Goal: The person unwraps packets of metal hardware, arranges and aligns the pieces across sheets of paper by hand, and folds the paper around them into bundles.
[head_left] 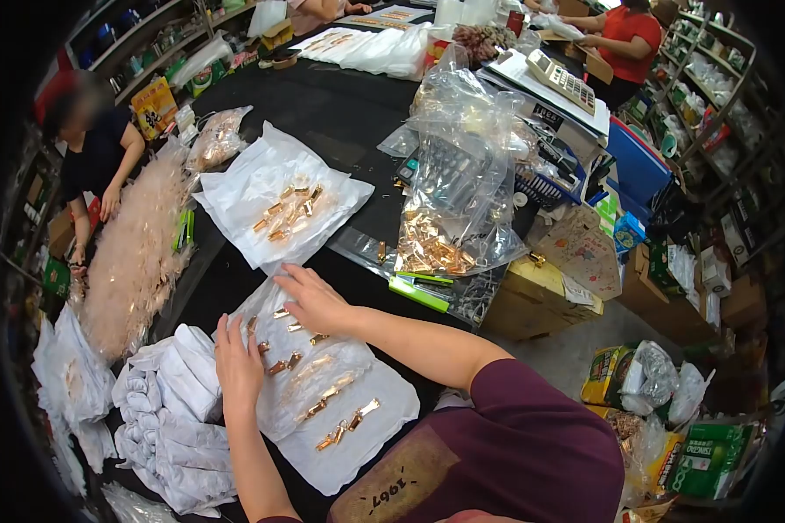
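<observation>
A thin white sheet (281, 408), folded partly over, lies before me on the black table with short rows of small gold-coloured metal pieces (347, 425) on it. My left hand (239, 370) rests along the sheet's left edge, fingers stretched out. Across the sheet's upper part lies my right hand (316, 303), fingers apart, close to several of the gold pieces. Neither hand visibly grips anything, though some fingertips are hard to make out. Just beyond is another white sheet (340, 187) with a loose pile of gold pieces (290, 212).
To the left are bundled white sheets (170, 410) and a long heap of pinkish clear packets (139, 253), beside a seated person (96, 157). A clear bag of gold pieces (436, 244), a green-handled tool (420, 293) and a calculator (563, 83) are to the right.
</observation>
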`<state>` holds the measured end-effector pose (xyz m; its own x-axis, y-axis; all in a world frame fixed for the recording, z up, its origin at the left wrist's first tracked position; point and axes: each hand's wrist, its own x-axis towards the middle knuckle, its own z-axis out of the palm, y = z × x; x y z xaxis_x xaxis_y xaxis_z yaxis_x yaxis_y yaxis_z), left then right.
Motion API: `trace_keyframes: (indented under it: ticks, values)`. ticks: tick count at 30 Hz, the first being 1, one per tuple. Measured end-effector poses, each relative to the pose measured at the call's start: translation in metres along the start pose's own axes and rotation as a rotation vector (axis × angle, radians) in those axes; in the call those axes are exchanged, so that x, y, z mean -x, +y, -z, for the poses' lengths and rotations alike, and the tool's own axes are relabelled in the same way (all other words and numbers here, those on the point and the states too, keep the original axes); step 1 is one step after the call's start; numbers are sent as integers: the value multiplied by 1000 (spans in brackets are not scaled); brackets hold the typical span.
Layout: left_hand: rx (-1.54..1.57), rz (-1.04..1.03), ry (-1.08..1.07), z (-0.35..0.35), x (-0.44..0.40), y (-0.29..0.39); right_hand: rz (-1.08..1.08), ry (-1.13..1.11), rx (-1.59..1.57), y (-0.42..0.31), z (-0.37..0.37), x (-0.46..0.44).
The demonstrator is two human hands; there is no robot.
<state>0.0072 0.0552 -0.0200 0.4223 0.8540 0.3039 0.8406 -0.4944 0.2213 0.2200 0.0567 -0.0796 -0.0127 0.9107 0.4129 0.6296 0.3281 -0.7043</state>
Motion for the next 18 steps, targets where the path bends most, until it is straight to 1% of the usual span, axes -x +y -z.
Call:
trace_keyframes:
  ticks: [1,2,3,4,5,6,7,8,9,10,11,12,13,16,18]
  values:
    - [-2,4,0,10,5,8,10,44,-48,2,1,-1]
    - [166,54,-44,22,13,17,20,89,-96,4,1,-2]
    - [333,104,-89,35,21,23,20,88,-101,4,4,-4]
    - [499,156,-133,47,30,25,52,69,-117,1,12,-5]
    - [496,162,-133,58,39,24,85,49,-132,-1,20,-5]
    - [573,188,-136,68,50,22,117,25,-147,-7,28,-3]
    - [653,216,-138,75,63,19,118,15,-149,-18,39,3]
    - [736,243,-139,78,76,17,46,-102,-140,-35,56,8]
    - [741,250,-140,78,91,11,-30,-215,-131,-52,73,15]
    - [748,294,-217,79,106,0,-106,-324,-120,-63,87,23]
    - [753,334,-294,80,120,-11,-108,-324,-119,-70,99,34]
    - [755,372,-371,81,127,-18,-106,-412,-60,-76,108,47]
    - [754,367,-373,83,130,-19,-103,-497,-2,-79,114,58]
    - [634,377,-604,85,138,-16,-97,-504,64,-61,120,83]
    - [626,410,-581,73,139,-19,-93,-507,101,-55,115,91]
